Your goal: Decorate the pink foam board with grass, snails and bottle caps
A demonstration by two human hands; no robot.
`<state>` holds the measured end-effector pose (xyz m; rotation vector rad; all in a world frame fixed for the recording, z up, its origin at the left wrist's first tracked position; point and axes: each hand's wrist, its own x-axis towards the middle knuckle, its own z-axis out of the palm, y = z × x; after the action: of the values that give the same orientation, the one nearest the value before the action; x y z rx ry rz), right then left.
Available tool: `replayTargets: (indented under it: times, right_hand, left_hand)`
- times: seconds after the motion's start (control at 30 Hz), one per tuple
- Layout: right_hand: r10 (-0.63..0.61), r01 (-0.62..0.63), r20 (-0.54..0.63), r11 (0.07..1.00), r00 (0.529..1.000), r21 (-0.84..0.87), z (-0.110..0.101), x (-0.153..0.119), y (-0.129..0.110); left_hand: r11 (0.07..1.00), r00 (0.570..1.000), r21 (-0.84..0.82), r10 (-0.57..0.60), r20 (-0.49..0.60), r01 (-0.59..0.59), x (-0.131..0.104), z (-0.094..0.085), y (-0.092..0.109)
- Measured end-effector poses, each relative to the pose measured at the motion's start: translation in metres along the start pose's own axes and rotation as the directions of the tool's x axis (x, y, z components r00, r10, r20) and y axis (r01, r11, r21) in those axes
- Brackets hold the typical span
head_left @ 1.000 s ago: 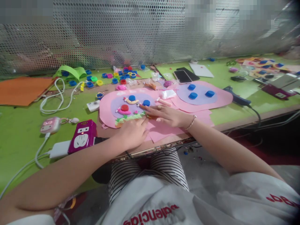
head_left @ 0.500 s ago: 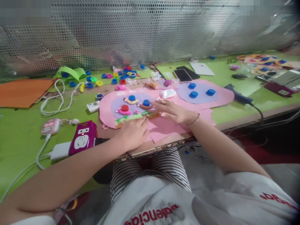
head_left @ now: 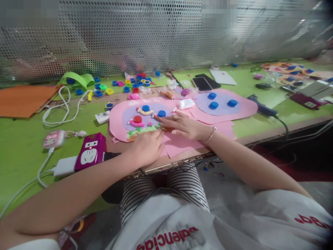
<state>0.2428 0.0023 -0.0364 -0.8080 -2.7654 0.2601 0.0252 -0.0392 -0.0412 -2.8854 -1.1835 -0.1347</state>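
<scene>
My left hand (head_left: 148, 147) lies on the lower edge of a pink paper cut-out (head_left: 116, 119), its fingertips by a strip of green clay (head_left: 142, 131). Over the same cut-out, my right hand (head_left: 187, 126) is stretched out, fingers apart, with fingertips at the brown clay below a blue bottle cap (head_left: 161, 113). A pink clay snail with a red cap (head_left: 137, 119) and a cream clay one with a blue cap (head_left: 145, 108) sit on the purple oval (head_left: 126, 114). My right fingers hide part of the brown clay.
A second pink cut-out (head_left: 248, 106) with blue caps lies to the right, near a glue gun (head_left: 262, 106). Loose coloured caps (head_left: 134, 85), a phone (head_left: 201, 84) and orange paper (head_left: 26, 100) lie behind. A purple power strip (head_left: 91, 151) with cables stands at left.
My right hand has slid slightly left and down, its fingertips moving from beside the blue cap to below it. My left hand stays in nearly the same place. The view has shifted slightly.
</scene>
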Motion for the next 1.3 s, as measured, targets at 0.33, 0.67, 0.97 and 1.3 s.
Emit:
replayTargets:
  times: [0.33, 0.67, 0.97, 1.3]
  right_hand:
    - [-0.016, 0.015, -0.037, 0.999, 0.999, -0.037, 0.002, 0.001, 0.003]
    - [-0.023, 0.029, -0.068, 0.995, 0.997, 0.095, -0.009, -0.006, 0.010]
    - [-0.002, 0.002, -0.018, 0.999, 1.000, 0.049, -0.006, 0.000, 0.000]
    - [0.011, -0.012, -0.044, 1.000, 0.999, -0.027, -0.004, 0.005, 0.002]
  left_hand:
    - [1.000, 1.000, 0.027, -0.003, 0.029, 0.002, 0.000, -0.002, 0.000]
    - [0.999, 1.000, 0.047, -0.009, 0.029, 0.007, -0.001, 0.000, -0.001]
    - [1.000, 1.000, 0.024, 0.000, 0.001, 0.000, -0.001, 0.001, -0.001]
    - [0.999, 1.000, 0.036, 0.017, -0.009, -0.016, 0.000, -0.001, -0.001]
